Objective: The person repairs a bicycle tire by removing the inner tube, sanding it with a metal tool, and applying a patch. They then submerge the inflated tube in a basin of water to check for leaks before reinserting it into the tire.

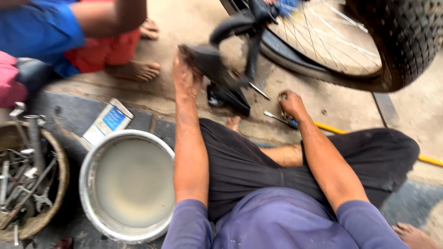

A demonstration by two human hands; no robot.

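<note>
My left hand grips the edge of a black bicycle part, a wedge-shaped piece that hangs below the frame near the wheel. My right hand rests on the ground with its fingers closed around a small metal tool whose shaft points left. A thin metal rod lies on the concrete between the two hands. Above them is a bicycle wheel with spokes and a knobbly black tyre. I sit on the ground with my legs folded.
A metal basin of murky water stands at my left. Beside it are a woven basket with several tools and a small flat box. Another person squats at top left. A yellow hose runs at right.
</note>
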